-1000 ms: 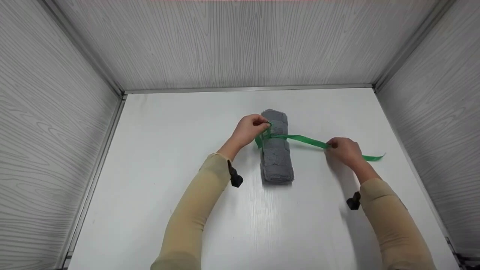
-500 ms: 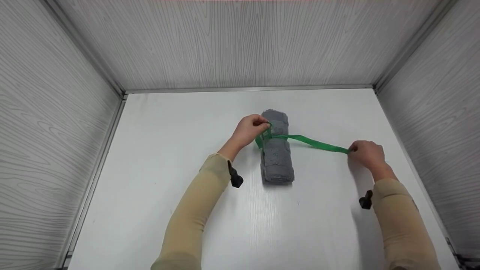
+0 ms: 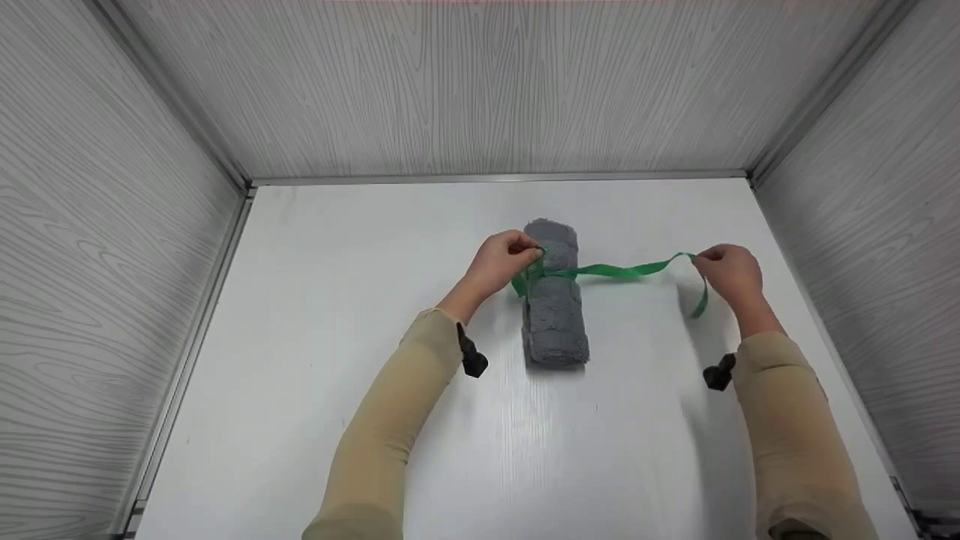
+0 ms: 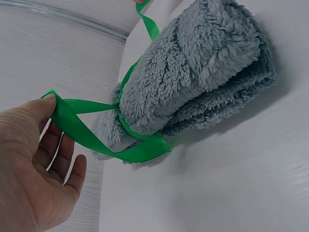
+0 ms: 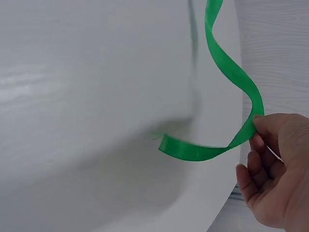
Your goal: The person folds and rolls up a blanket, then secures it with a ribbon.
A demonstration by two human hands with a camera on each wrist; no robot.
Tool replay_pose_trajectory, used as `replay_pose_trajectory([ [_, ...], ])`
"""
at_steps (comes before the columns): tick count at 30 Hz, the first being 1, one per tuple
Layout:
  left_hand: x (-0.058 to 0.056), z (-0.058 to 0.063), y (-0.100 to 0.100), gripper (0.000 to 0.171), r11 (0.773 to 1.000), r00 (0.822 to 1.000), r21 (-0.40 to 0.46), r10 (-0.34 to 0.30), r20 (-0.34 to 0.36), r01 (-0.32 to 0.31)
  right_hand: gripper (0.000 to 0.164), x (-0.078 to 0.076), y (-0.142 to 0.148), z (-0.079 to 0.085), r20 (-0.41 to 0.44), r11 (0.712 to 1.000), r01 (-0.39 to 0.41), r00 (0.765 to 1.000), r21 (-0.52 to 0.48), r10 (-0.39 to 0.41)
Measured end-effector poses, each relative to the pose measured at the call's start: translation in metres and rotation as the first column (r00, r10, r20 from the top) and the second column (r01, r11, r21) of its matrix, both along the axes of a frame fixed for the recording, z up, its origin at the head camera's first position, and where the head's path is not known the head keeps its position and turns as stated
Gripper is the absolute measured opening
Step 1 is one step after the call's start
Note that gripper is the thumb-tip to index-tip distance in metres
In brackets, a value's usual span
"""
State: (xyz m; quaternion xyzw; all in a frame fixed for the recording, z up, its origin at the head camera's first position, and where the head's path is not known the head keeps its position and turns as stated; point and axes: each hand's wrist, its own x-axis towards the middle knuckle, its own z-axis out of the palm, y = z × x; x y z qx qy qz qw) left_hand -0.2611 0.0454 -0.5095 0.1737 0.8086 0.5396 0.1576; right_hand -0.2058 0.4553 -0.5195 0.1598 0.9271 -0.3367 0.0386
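A rolled grey fluffy towel [image 3: 555, 322] lies lengthwise on the white table, with a green ribbon [image 3: 616, 271] round its middle. My left hand [image 3: 496, 262] pinches a loop of that ribbon between thumb and finger just above the roll's left side; the left wrist view shows the loop [image 4: 79, 128] folded at the fingertips, its lower end lying by the towel [image 4: 178, 67]. Off to the right, my right hand [image 3: 731, 274] pinches the long tail of the ribbon. In the right wrist view the tail's cut end [image 5: 186, 150] hangs free past the thumb of my right hand [image 5: 277, 169].
The white table [image 3: 300, 337] is bounded by wood-grain panels at the back [image 3: 495, 90], the left [image 3: 90, 262] and the right [image 3: 870, 202]. A metal strip [image 3: 450, 179] runs along the table's back edge. Small black devices sit at both wrists.
My right hand first slid rightward along the ribbon, then rose and moved back, so the tail now slackens and its end dangles. The left hand and towel stay almost still.
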Motion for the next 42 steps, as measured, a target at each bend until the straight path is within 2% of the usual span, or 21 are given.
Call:
replay_pose_trajectory([
  [4, 0.001, -0.001, 0.001, 0.022, 1.0, 1.0, 0.009, 0.002, -0.004, -0.002, 0.04, -0.022, -0.021, 0.017, -0.053, 0.981, 0.083, 0.994, -0.178, -0.094],
  [7, 0.002, -0.002, 0.002, 0.022, 1.0, 1.0, 0.014, 0.006, 0.003, -0.006, 0.034, -0.038, -0.041, 0.029, -0.078, 0.939, 0.112, 0.986, -0.326, -0.145],
  [12, 0.003, -0.001, 0.003, 0.021, 1.0, 1.0, 0.021, 0.01, 0.009, -0.011, 0.027, -0.063, -0.079, 0.043, -0.159, 0.876, 0.076, 0.972, -0.476, -0.171],
  [15, 0.003, -0.001, 0.005, 0.021, 1.0, 1.0, 0.023, 0.013, 0.004, -0.013, 0.025, -0.074, -0.102, 0.047, -0.208, 0.854, 0.026, 0.966, -0.519, -0.156],
  [21, 0.003, -0.003, 0.009, 0.017, 0.999, 1.0, 0.028, 0.019, 0.008, -0.019, 0.024, -0.089, -0.141, 0.049, -0.26, 0.826, -0.073, 0.961, -0.558, -0.091],
  [28, 0.003, -0.003, 0.011, 0.016, 1.0, 1.0, 0.019, 0.016, 0.018, -0.016, 0.027, -0.091, -0.173, 0.048, -0.309, 0.803, -0.231, 0.949, -0.549, 0.062],
  [32, 0.003, -0.003, 0.012, 0.015, 1.0, 1.0, 0.021, 0.011, 0.018, -0.012, 0.026, -0.091, -0.181, 0.044, -0.28, 0.777, -0.285, 0.949, -0.562, 0.145],
  [35, 0.003, -0.003, 0.012, 0.015, 1.0, 1.0, 0.021, 0.009, 0.015, -0.009, 0.025, -0.092, -0.183, 0.039, -0.235, 0.768, -0.297, 0.952, -0.567, 0.195],
  [42, 0.004, -0.005, 0.016, 0.016, 0.999, 1.0, 0.035, -0.001, 0.014, 0.001, 0.025, -0.086, -0.181, 0.03, -0.127, 0.798, -0.287, 0.957, -0.531, 0.26],
])
